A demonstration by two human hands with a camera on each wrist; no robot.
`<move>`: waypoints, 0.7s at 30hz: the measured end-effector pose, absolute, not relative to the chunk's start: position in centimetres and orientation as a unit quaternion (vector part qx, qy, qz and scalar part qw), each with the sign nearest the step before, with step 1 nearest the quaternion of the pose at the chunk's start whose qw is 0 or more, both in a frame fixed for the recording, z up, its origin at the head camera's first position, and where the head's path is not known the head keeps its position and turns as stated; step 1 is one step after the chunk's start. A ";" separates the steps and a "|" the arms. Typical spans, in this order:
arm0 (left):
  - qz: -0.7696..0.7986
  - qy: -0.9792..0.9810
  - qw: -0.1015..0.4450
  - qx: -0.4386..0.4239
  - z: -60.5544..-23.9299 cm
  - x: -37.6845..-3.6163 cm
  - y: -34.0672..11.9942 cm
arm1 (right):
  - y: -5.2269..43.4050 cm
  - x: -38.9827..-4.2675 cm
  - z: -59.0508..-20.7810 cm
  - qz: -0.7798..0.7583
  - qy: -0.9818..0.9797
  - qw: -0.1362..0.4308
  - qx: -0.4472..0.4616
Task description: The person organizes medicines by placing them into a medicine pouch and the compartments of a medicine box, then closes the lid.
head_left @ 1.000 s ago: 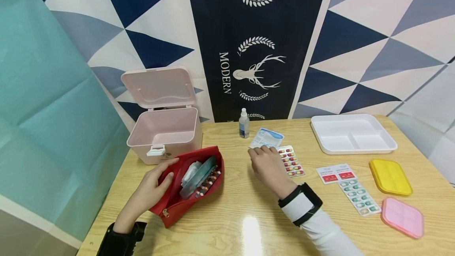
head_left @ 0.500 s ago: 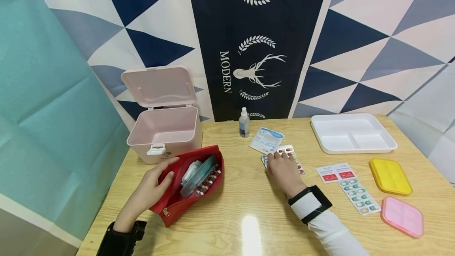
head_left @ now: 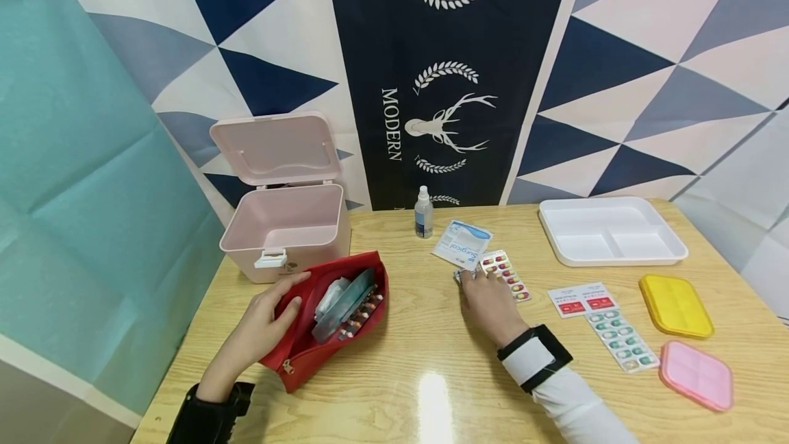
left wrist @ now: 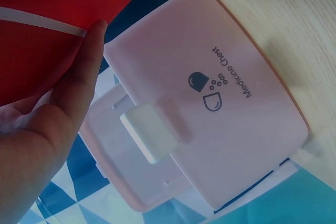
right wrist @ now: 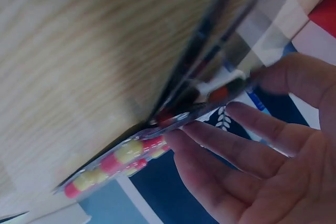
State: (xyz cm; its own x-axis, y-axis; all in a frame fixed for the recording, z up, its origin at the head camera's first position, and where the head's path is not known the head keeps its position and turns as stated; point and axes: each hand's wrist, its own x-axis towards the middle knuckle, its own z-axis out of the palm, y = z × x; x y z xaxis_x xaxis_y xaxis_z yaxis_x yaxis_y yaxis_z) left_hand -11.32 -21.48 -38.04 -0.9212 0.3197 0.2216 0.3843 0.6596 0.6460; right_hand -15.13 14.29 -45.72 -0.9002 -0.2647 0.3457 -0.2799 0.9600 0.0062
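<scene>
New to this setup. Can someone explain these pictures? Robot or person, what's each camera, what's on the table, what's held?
No robot: these are a person's bare hands. The wide picture is from a head camera looking forward and down; the other two are from cameras on each wrist.

On the wooden table are an open pink box marked "Medicine Chest", a small bottle, a "Surgical" packet, a red-and-yellow capsule pack, a green-and-white capsule pack, a white divided tray, and yellow and pink cases.

The left hand grips an open, filled red pouch. The right hand pinches a darker capsule pack; blur hides its details.
</scene>
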 end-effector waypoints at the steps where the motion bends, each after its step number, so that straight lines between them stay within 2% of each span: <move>1: -0.364 -0.910 0.045 -0.194 -38.1 -11.3 -21.5 | 14.2 -15.1 -45.6 0.030 -0.974 0.177 0.140; 9: -0.362 -0.909 0.053 -0.201 -38.3 -11.4 -21.6 | 13.7 -14.9 -45.0 0.053 -0.980 0.163 0.100; 21: -0.361 -0.909 0.055 -0.199 -38.3 -11.3 -21.6 | 13.9 -15.1 -44.3 0.047 -0.980 0.174 0.091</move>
